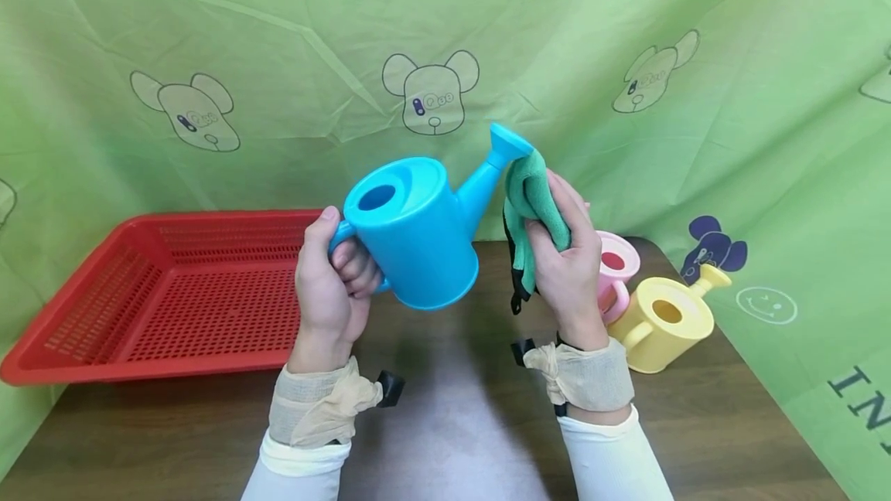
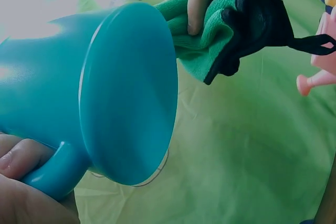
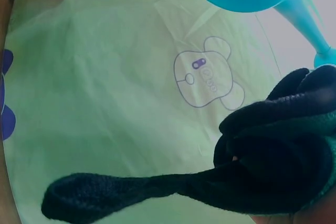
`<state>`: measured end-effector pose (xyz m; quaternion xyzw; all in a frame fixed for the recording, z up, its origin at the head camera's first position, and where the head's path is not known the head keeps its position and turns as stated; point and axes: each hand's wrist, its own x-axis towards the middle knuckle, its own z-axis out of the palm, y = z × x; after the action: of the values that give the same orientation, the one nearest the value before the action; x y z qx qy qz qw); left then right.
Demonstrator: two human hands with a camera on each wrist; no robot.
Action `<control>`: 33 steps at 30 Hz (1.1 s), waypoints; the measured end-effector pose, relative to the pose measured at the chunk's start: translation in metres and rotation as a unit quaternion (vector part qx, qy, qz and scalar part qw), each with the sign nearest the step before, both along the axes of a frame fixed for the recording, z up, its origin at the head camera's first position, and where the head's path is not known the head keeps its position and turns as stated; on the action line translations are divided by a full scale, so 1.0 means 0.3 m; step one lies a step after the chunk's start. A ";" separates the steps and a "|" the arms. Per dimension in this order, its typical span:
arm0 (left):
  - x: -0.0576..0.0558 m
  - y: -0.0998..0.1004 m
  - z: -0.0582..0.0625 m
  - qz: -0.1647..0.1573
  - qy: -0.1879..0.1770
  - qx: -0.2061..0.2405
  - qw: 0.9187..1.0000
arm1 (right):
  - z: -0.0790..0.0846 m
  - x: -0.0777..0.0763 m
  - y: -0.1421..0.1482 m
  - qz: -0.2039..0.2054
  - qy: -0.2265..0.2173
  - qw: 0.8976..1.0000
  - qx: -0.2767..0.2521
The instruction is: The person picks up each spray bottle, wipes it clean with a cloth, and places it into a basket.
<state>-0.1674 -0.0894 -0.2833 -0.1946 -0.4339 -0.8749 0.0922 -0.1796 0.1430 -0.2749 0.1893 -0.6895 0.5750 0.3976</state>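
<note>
Left hand [image 1: 330,284] was clenched around the handle of a bright blue plastic watering can [image 1: 418,238], thumb on top of the handle, other fingers wrapped through the loop. Can sat mid-frame in the head view, held up off the desk [image 1: 445,424], tilted, top opening toward the left, spout running to the upper right and ending in a flared sprinkler head [image 1: 510,143]. Left wrist view showed its plain round base facing the right of the frame, nothing under it. Right hand [image 1: 571,265] was grasping a folded green fabric cloth with black edging and a black hanging loop [image 1: 532,199], pinched between thumb and fingers, right of centre. Top of the cloth met the lower edge of the sprinkler head in the head view; couldn't confirm actual contact from the right wrist view. Loop hung down at the cloth's lower end. Red plastic perforated basket [image 1: 230,292] was on the desk at the left of the frame, partly behind the left hand. At the right, a pale yellow plastic watering can [image 1: 671,323] stood upright on the desk, spout to the upper right; a pink plastic watering can [image 1: 616,265] stood just beside and behind it, partly hidden by the right hand. Green fabric backdrop with printed bear heads [image 1: 292,37] filled the upper frame.
</note>
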 end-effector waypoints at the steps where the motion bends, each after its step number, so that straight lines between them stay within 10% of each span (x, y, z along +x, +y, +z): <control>1: 0.000 -0.001 0.000 -0.007 -0.004 0.002 1.000 | 0.002 0.001 -0.001 0.001 0.004 1.000 0.001; 33: 0.008 0.010 -0.005 -0.097 -0.020 -0.030 0.995 | -0.013 -0.003 0.007 0.015 0.118 0.993 0.019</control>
<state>-0.1649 -0.0865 -0.2847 -0.2206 -0.4410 -0.8699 -0.0078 -0.1804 0.1452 -0.2787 0.2738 -0.6453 0.5414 0.4641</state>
